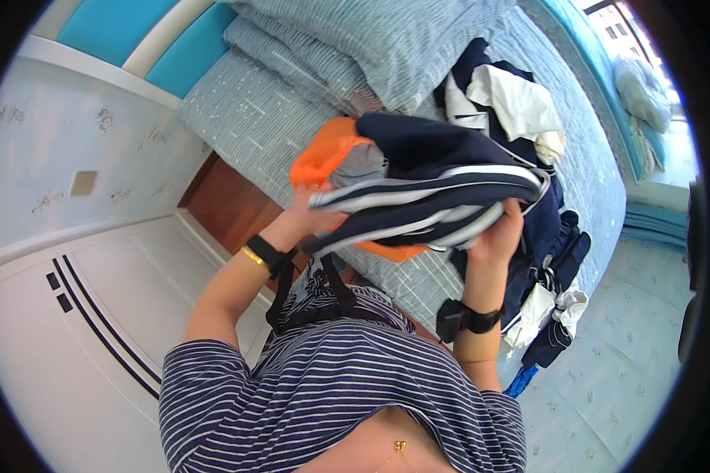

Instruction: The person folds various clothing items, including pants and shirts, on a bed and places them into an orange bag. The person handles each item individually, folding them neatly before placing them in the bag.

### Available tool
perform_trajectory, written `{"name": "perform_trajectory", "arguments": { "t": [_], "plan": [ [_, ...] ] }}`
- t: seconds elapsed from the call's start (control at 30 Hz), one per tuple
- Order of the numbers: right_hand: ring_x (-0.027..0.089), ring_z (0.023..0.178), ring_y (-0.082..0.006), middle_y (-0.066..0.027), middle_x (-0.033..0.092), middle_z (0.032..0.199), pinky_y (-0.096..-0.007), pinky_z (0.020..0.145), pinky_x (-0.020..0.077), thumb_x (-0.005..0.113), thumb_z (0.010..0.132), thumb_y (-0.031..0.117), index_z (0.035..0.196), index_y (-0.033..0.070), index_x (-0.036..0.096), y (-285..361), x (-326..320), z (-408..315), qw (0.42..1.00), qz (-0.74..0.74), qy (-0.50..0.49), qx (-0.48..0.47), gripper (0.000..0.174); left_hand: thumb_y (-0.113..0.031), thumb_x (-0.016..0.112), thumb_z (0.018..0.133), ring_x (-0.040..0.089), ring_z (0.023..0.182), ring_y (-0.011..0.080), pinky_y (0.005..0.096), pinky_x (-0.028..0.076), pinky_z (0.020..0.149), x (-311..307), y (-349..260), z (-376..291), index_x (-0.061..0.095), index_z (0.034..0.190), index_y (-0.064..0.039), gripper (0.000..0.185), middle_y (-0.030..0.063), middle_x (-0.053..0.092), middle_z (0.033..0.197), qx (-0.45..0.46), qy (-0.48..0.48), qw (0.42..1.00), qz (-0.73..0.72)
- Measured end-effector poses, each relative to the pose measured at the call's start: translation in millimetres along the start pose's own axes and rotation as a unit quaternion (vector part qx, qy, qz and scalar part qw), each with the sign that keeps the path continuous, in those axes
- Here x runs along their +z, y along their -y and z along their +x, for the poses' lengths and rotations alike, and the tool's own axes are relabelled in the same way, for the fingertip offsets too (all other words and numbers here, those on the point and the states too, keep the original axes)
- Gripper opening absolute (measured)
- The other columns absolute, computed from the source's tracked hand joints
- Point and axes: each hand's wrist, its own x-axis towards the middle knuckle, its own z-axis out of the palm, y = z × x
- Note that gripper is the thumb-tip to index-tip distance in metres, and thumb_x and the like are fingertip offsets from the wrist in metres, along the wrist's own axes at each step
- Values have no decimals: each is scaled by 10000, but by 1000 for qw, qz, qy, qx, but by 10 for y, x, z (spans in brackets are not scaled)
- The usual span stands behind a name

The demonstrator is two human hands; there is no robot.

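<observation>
Both hands hold a dark navy garment with white stripes [432, 201], stretched sideways above the bed and partly blurred. My left hand [313, 213] grips its left end, and my right hand [500, 233] has hold of its right end near a white-edged part. Under and behind the garment, on the bed, lies an orange item [325, 151] with a grey cloth [361, 167] on it; the striped garment covers much of both. A pile of navy and white clothes [512, 103] spreads over the bed to the right, some of it hidden behind my right hand.
Pillows and bedding [343, 47] lie at the far side of the patterned bed sheet [236, 112]. Small dark and white clothes [553, 295] hang around the bed's right edge. A white panelled surface [94, 295] stands at the left, and a plastic bag [642, 91] rests by the window.
</observation>
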Motion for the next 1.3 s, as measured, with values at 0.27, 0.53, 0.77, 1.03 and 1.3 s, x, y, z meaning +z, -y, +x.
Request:
{"name": "perform_trajectory", "arguments": {
  "t": [0.27,0.53,0.77,1.03,1.3],
  "plan": [
    [574,1078,-305,-177,576,1199,-425,989,429,385,969,189,1194,-27,522,1030,-386,-839,990,65,108,-57,341,-37,565,795,499,1082,138,292,393,935,-183,-1610,-138,545,1156,4,364,69,565,1183,289,-152,778,-536],
    [549,1115,-315,-169,556,1230,-445,999,409,353,980,246,1245,-3,479,1841,-1265,-1745,973,97,152,-145,385,-91,477,940,509,868,83,227,419,735,-120,-2716,225,511,1124,-19,201,34,572,998,287,-100,729,-613],
    [555,1073,-321,-165,574,1173,-456,982,410,347,980,280,1194,-14,494,2083,-1587,-2107,946,218,122,-204,393,-517,539,862,519,942,223,477,408,877,987,-2961,471,460,1052,-142,428,67,539,927,-57,71,757,-647],
    [575,1062,-301,-146,602,1151,-445,987,415,383,964,274,1160,21,551,2275,-2083,-2401,946,212,63,-235,361,-231,362,956,588,1035,296,477,513,833,1571,-3522,367,463,1250,-55,358,117,564,1196,54,401,412,-816],
    [440,1154,-213,-134,461,1281,-328,978,351,650,821,148,1339,-7,337,1764,-2178,-2534,836,-354,-261,-328,625,2,590,835,490,886,58,212,407,784,729,-3737,-172,433,1139,-92,354,-5,507,956,447,37,750,-486]
  ]
}}
